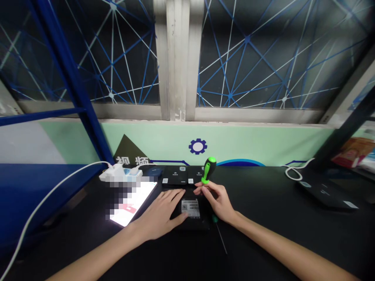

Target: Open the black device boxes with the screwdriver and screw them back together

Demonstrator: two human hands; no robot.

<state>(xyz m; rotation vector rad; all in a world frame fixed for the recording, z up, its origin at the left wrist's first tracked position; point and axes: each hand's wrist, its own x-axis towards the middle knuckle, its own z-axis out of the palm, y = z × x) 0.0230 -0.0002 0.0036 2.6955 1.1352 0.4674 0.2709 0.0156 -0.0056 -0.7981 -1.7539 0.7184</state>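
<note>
Resting left hand point(164, 214): fingers apart on black device point(193, 222), probably steadying it.
Right hand point(219, 200): clamped low on upright screwdriver point(209, 171), apparently keeping it vertical.

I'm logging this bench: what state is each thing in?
Green-and-black screwdriver: near upright, held in right hand
Flat black box with white label: label up, left hand resting on it
Thin green-handled screwdriver: lying flat, unheld
White plastic power strip: plugs inserted
Flat rectangular screen: lit
White cable at right: looped
</note>
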